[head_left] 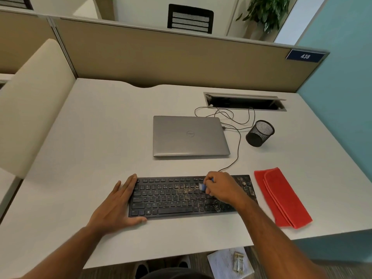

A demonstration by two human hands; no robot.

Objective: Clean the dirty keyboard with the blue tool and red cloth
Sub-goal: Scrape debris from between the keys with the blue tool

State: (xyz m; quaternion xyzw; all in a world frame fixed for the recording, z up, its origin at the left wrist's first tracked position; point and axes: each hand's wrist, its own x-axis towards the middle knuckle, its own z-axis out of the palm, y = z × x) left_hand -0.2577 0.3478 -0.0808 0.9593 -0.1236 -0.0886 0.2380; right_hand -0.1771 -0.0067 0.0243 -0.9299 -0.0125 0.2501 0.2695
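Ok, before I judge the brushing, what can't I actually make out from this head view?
- Blue tool: mostly hidden inside the right hand; its shape and tip are unclear.
- Keyboard keys under the right hand: covered, so the dirt there cannot be judged.
- Key legends: too small and blurred.
- Keyboard's left edge: partly covered by the left hand.
- Red cloth: folded, inner faces hidden.

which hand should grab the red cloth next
Right, probably: the red cloth lies just right of the keyboard, beside the right hand; the left hand steadies the keyboard's far end.
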